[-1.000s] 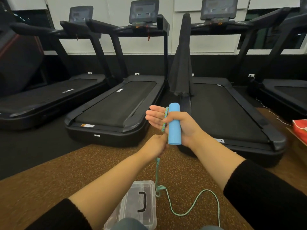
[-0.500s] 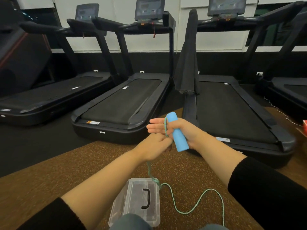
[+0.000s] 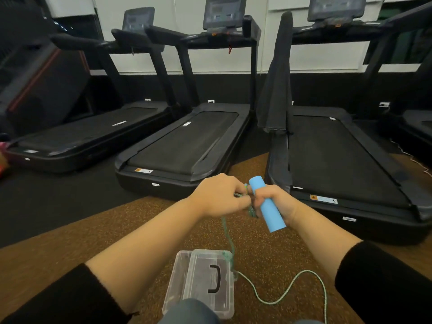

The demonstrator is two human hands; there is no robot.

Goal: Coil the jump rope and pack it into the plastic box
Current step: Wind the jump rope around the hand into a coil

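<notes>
My right hand (image 3: 278, 202) grips the jump rope's light blue foam handle (image 3: 268, 210), which tilts up to the left. Green rope (image 3: 228, 232) is looped over that hand's fingers. My left hand (image 3: 218, 196) pinches the rope right beside the handle. From there the rope hangs down, passes the corner of the clear plastic box (image 3: 177, 284), and curves away across the floor to the lower right. The box sits on the brown floor with its lid shut and a black carry handle on top.
Three black treadmills (image 3: 182, 146) stand in a row just ahead, with a dark cloth (image 3: 273, 90) draped over one rail. My knee (image 3: 189, 312) shows at the bottom edge beside the box. Brown speckled flooring (image 3: 93, 235) lies under my arms.
Both hands dropped lower and closer together. The left hand rose from under the right hand to beside the handle, carrying rope. The handle tilted from upright to slanted.
</notes>
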